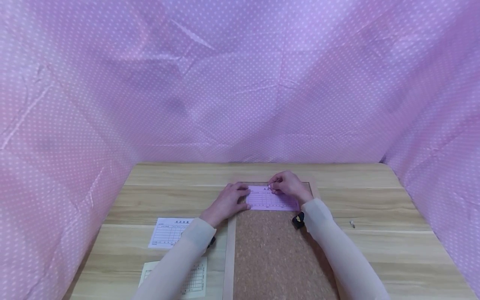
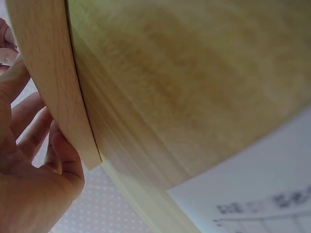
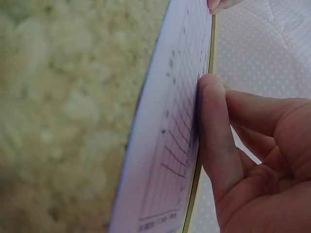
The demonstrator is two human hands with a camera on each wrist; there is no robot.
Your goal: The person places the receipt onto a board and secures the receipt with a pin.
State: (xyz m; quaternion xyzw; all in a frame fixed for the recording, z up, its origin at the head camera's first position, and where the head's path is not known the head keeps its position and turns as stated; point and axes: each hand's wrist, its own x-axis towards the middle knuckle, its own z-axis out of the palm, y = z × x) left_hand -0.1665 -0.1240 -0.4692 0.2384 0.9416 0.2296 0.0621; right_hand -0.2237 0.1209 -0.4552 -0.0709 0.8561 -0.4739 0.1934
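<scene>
A pink printed form [image 1: 271, 200] lies across the far end of a wood-framed corkboard [image 1: 281, 254]. My left hand [image 1: 230, 198] rests at the form's left edge, thumb and fingers spread over paper and frame. The left wrist view shows its relaxed fingers beside the wooden frame [image 2: 51, 73]. At the form's top edge my right hand [image 1: 288, 184] pinches a small white pushpin [image 1: 269, 186] between thumb and index finger. In the right wrist view the right fingertips [image 3: 211, 90] meet the paper and hide the pin.
Left of the board lie a white printed form [image 1: 166, 233] and a yellowish one [image 1: 196, 279], partly under the left forearm. A small pin-like piece [image 1: 352, 224] lies on the wooden table [image 1: 378, 200] at the right. Pink dotted cloth [image 1: 240, 83] hangs around the table.
</scene>
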